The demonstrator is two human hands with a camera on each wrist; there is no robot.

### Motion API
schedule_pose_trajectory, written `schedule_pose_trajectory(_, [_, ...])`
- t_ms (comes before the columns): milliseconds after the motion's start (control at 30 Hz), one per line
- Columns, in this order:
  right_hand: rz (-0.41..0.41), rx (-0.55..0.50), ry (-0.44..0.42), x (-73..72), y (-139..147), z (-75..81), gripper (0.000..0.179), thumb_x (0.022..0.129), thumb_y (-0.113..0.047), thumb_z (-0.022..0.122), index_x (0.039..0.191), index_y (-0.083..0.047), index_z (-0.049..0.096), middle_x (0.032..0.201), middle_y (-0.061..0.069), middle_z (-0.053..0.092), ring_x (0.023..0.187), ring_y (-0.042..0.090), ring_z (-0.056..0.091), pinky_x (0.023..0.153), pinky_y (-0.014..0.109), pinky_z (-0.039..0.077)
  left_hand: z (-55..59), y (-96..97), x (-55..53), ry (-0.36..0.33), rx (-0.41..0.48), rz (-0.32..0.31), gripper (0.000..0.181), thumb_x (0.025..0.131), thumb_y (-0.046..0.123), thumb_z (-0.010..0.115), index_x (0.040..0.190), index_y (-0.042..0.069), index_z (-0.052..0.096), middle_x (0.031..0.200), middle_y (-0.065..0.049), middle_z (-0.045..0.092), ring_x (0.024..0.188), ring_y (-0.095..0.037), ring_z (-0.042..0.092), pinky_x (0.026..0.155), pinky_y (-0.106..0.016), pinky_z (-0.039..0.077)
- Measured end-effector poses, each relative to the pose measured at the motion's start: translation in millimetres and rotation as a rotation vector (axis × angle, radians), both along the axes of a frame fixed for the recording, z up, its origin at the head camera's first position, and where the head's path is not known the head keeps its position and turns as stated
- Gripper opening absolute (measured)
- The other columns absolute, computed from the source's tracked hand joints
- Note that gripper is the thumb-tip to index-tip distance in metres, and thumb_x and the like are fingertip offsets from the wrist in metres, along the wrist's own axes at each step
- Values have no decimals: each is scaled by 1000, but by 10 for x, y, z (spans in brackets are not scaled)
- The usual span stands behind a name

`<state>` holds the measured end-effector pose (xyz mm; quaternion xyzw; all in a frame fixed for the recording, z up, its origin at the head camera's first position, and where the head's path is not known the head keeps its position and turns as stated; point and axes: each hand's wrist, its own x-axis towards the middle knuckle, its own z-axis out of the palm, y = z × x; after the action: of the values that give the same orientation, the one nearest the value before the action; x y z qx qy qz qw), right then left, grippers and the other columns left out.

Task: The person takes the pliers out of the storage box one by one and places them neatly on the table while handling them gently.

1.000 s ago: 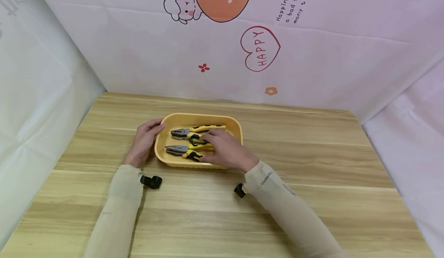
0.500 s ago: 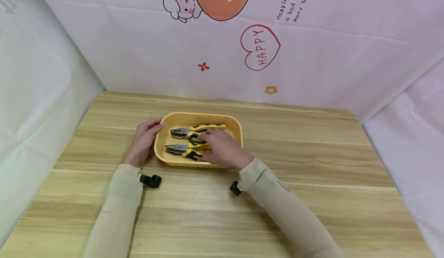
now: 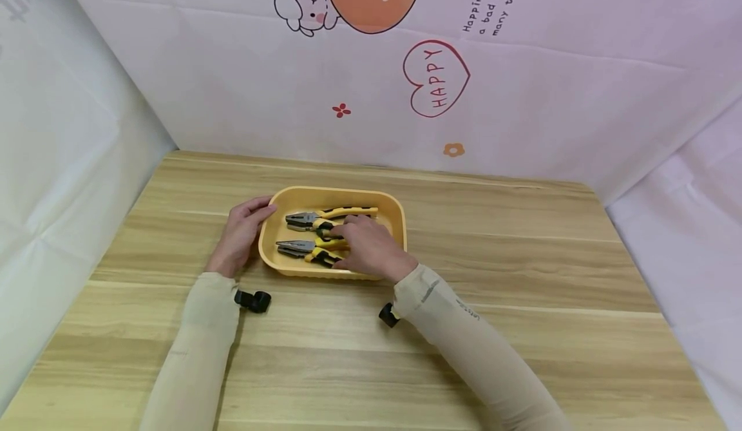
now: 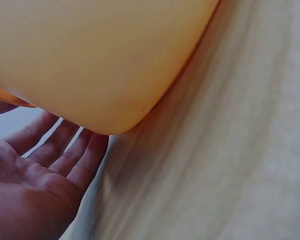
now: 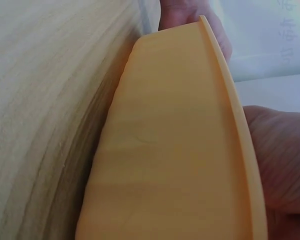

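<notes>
A yellow plastic tray (image 3: 394,207) sits on the table, holding two pairs of pliers with yellow-and-black handles. Combination pliers (image 3: 303,220) lie at the far side, long-nose pliers (image 3: 297,247) nearer, both with jaws pointing left. My left hand (image 3: 239,231) holds the tray's left end, thumb at the rim and fingers along the outer wall, as the left wrist view also shows. Reaching in over the near rim, my right hand (image 3: 373,247) grips the long-nose pliers by the handles, thumb on the near side. Its palm hides the handle ends. In the right wrist view the tray wall covers the fingertips.
The wooden table (image 3: 493,257) spreads to both sides of the tray and in front of it. A white printed cloth (image 3: 522,109) stands along the table's back edge, with further cloth at left and right. Black wrist mounts (image 3: 254,301) stick out from both sleeves.
My right wrist and forearm have shifted slightly left, with the fingers staying over the same handles. The left hand, the tray and the pliers have hardly moved.
</notes>
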<state>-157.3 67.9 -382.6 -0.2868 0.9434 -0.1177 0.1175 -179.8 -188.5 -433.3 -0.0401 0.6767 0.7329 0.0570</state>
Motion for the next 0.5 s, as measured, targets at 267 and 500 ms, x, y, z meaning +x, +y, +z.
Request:
schedule_pose_trajectory(267, [-17, -6, 3, -1, -12, -23, 54, 86, -36, 84, 134, -19, 69, 119, 3, 63, 108, 22, 56, 85, 39, 53, -3, -4, -12, -1, 1, 6, 47, 106, 14, 55, 144, -12, 46, 138, -20, 52, 113, -14, 61, 96, -22, 52])
schedule_pose_trajectory(500, [-20, -46, 3, 3, 14, -32, 51, 86, -37, 83, 133, -20, 70, 123, 2, 62, 110, 22, 56, 81, 39, 53, -10, -4, -10, -3, -2, 8, 47, 106, 14, 56, 144, -12, 46, 139, -22, 52, 110, -11, 62, 94, -20, 53])
